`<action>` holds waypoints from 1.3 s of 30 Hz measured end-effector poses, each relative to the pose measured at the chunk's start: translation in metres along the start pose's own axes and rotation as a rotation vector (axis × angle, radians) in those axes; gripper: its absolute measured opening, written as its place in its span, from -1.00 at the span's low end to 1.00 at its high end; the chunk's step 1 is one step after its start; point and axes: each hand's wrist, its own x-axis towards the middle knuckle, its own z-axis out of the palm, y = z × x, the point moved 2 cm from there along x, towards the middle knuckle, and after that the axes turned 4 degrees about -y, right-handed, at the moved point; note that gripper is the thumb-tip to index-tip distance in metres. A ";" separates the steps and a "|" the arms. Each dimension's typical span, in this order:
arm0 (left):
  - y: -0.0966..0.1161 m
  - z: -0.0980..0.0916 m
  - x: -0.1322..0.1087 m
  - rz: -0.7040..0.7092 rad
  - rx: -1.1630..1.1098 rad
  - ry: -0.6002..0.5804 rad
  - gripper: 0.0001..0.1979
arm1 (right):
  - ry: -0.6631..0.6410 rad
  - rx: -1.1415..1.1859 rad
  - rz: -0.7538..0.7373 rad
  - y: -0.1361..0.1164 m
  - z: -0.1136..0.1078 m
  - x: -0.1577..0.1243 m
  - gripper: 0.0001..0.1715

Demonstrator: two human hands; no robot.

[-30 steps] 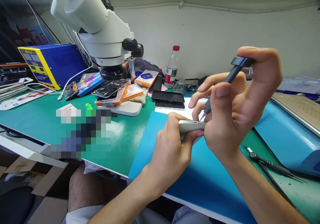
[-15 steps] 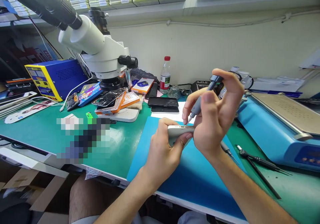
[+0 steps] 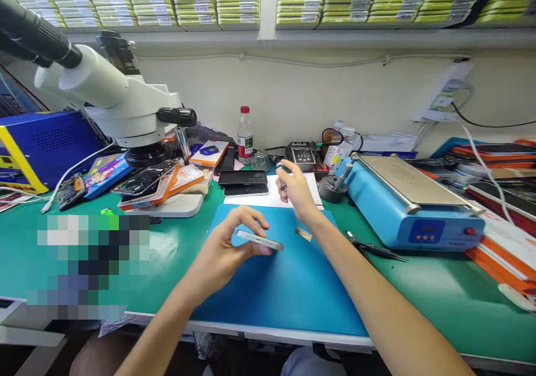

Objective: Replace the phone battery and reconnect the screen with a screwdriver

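My left hand (image 3: 228, 247) pinches a thin white smartphone (image 3: 259, 240) between thumb and fingers above the blue mat (image 3: 268, 292). The phone's narrow edge with its port faces me. Further back, over the white paper (image 3: 273, 196), my right hand (image 3: 295, 191) is curled around a grey screwdriver (image 3: 283, 168). Only bits of the screwdriver show between the fingers, and its tip is hidden. The two hands are apart. A small brownish piece (image 3: 304, 234) lies on the mat beside my right forearm.
Dark phones (image 3: 243, 179) lie behind the mat. A microscope (image 3: 121, 96) rises at the left above stacked parts. To the right stand a round tool holder (image 3: 333, 189) and a blue heating plate machine (image 3: 402, 197), with black tweezers (image 3: 377, 248) before it. A bottle (image 3: 245, 136) stands behind.
My right hand has moved the screwdriver away from the phone's edge, toward the back of the bench. The left hand has lowered and tilted the phone. The camera view has turned right.
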 end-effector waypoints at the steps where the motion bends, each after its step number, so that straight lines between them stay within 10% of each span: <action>1: 0.003 -0.008 -0.003 -0.022 0.078 -0.039 -0.86 | -0.039 -0.029 0.027 0.004 0.000 0.000 -0.38; 9: 0.009 -0.067 -0.051 -0.202 0.614 -0.078 -0.83 | -0.214 -0.177 0.103 0.009 0.018 -0.009 -0.63; 14: -0.008 -0.075 -0.072 -0.336 0.845 -0.096 -0.42 | -0.245 -0.234 0.126 0.011 0.026 -0.014 -0.67; 27: -0.018 -0.028 -0.024 -0.336 -0.136 0.402 -0.39 | -0.123 -0.165 0.046 0.018 0.035 -0.016 -0.49; 32: -0.014 0.006 -0.006 -0.224 -0.315 0.414 -0.44 | -0.021 0.053 0.018 0.009 0.029 -0.014 -0.44; 39: -0.013 0.035 0.006 -0.156 -0.064 0.226 0.12 | 0.030 0.311 -0.039 -0.017 0.020 -0.017 -0.52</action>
